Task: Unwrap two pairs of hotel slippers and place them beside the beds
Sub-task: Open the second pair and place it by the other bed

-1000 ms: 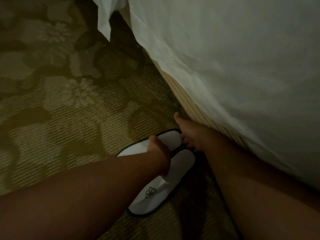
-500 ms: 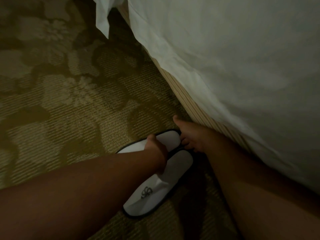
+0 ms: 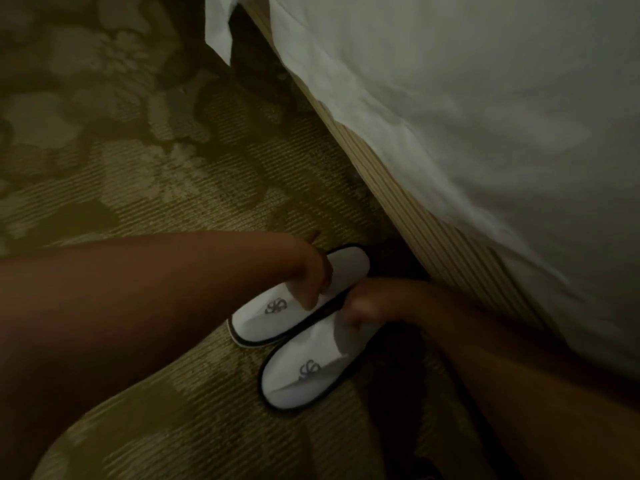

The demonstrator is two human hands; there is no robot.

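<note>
Two white hotel slippers with dark trim and a grey logo lie side by side on the carpet, close to the bed base. My left hand grips the far slipper at its opening. My right hand holds the near slipper at its heel end. Both toes point toward the lower left, away from the bed. No wrapper is in view.
The bed's white sheet hangs over a striped wooden base that runs diagonally on the right. Olive floral carpet covers the floor to the left. A white sheet corner hangs at the top.
The slippers overlapped with one logo showing; now they lie apart, side by side, both logos visible. Both hands have drawn back toward me along them.
</note>
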